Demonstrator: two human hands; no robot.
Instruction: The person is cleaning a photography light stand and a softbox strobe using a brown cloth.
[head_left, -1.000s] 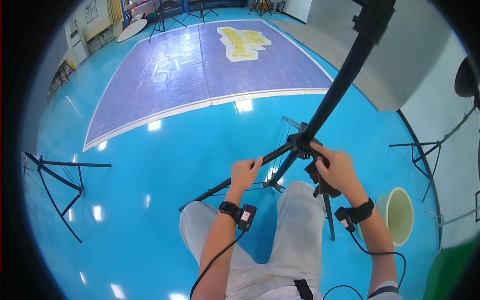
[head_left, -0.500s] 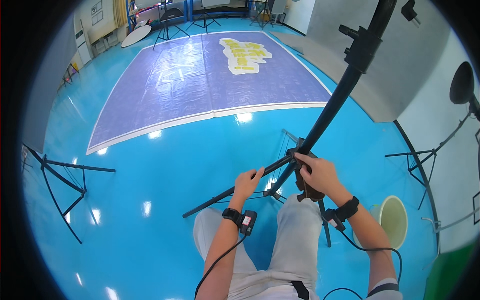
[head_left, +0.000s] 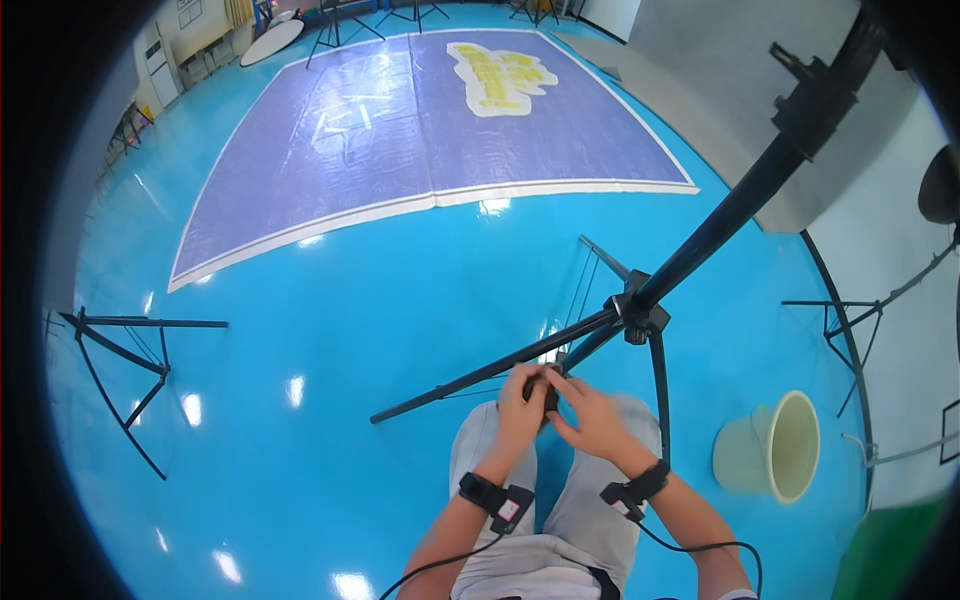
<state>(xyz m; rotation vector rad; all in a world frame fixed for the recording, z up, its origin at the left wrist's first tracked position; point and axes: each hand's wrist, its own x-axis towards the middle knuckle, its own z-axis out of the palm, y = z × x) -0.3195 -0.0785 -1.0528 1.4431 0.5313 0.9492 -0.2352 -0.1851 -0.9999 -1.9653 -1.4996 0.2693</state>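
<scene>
A black light stand (head_left: 735, 215) with spread tripod legs stands in front of me, its pole leaning up to the right. Its leg collar (head_left: 636, 308) is beyond my hands. Over my lap, close to the stand's lower centre, my left hand (head_left: 516, 410) and my right hand (head_left: 594, 420) meet around a small dark object (head_left: 546, 396). Fingers of both hands are closed on it and cover most of it, so its kind cannot be told. Each wrist wears a black strap with a small cabled box.
A pale bucket (head_left: 745, 455) stands to my right. Further stands are at left (head_left: 150, 323) and right (head_left: 840, 308). A purple sheet with a white border (head_left: 320, 170) lies on the glossy blue floor ahead, beside a grey backdrop (head_left: 760, 110).
My left hand has left the tripod leg, and my right hand has left the collar, where a dark brown object hung beneath it. Both hands have come together lower, over my lap.
</scene>
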